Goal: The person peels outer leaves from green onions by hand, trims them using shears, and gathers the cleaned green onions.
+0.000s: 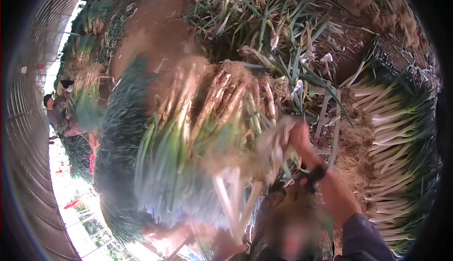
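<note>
Nearest, at the bottom of the view, the left hand (230, 247) is a smear of motion at the lower end of several white stalks (232, 197); whether its grip is clenched or released I cannot tell; the stalks slant upward, and blurred, straw-coloured roots (226, 160) spread at their upper end; a little further off and to the right, the right hand (299, 138), below which come a dark wristband (314, 176) and a dark sleeve (365, 237), has its grip closed on a pale clump (273, 147), too blurred to name; just past the white stalks, soil-stained bunches of long onions (219, 93) lie side by side, brown root ends away from the wearer and green leaves toward the wearer; left of them stands a long bank of dark green leaves (120, 152); along the right side of the ground runs a stack of clean white onions (389, 133), their roots facing left and their leaves right; between this stack and the bunches is a grey frame (336, 124); beyond, loose leaves (255, 13) lie heaped on the brown ground (153, 22), with more roots (396, 11) toward its far right corner; at far left, another person (57, 114) is beside more onion bunches (87, 88), near a curved, ribbed wall (28, 119).
</note>
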`<state>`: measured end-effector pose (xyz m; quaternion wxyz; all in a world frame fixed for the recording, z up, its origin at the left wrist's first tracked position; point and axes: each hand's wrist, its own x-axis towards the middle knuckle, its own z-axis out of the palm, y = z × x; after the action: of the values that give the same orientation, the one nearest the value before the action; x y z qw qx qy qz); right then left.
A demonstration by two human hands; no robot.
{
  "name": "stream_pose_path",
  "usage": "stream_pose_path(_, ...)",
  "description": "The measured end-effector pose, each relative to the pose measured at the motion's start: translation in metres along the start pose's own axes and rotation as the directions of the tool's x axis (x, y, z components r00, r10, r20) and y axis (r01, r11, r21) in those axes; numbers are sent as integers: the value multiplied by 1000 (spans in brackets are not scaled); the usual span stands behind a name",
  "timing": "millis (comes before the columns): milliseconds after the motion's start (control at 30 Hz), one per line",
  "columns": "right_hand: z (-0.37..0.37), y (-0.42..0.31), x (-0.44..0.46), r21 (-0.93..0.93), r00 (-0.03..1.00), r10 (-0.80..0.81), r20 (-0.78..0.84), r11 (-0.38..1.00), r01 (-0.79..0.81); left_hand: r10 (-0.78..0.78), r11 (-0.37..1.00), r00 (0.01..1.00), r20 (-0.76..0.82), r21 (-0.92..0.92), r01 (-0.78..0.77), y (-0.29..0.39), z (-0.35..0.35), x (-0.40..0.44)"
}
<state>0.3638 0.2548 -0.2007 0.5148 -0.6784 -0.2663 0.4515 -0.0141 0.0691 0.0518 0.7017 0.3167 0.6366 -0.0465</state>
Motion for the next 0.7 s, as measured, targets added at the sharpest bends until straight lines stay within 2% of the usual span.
stream_pose_path(33,-14,2,28,415,980,-18,-198,904,100,9,1000,1000,5,8,-9,-3,1,0)
stream_pose_path(67,-41,-74,40,193,999,43,22,980,-46,14,1000,1000,7,10,-15,-6,2,0)
stream_pose_path(133,-66,-75,62,86,989,-8,149,996,-5,22,1000,1000,5,8,-22,-12,5,0)
stream_pose_path(200,-70,-88,59,-130,974,-17,226,990,47,16,1000,1000,-4,-21,-16,-11,4,4)
stream_pose_path(267,-64,-117,25,-433,972,5,237,896,101,8,999,1000,-22,-45,-9,-4,-4,10)
stream_pose_path(300,-62,-119,10,-624,959,90,267,775,101,-1,998,999,-34,-57,-1,0,-8,11)
stream_pose_path(333,-62,-108,-5,-684,926,61,373,692,230,-14,998,999,-46,-67,11,3,-13,11)
stream_pose_path(367,-59,-111,-24,-588,864,-48,501,714,380,-28,997,998,-58,-75,24,5,-19,11)
stream_pose_path(400,-57,-98,-40,-643,780,-7,626,560,521,0,998,997,-71,-64,-5,9,-24,10)
stream_pose_path(500,-49,-74,-76,-358,454,-105,885,473,805,-143,977,978,-153,-181,114,42,-24,2)
stream_pose_path(600,-44,-62,-80,-313,202,290,935,411,856,-38,978,974,-225,-207,-9,53,-22,4)
stream_pose_path(700,-35,-83,16,-541,397,401,826,361,760,38,968,966,-256,-231,-99,39,-27,13)
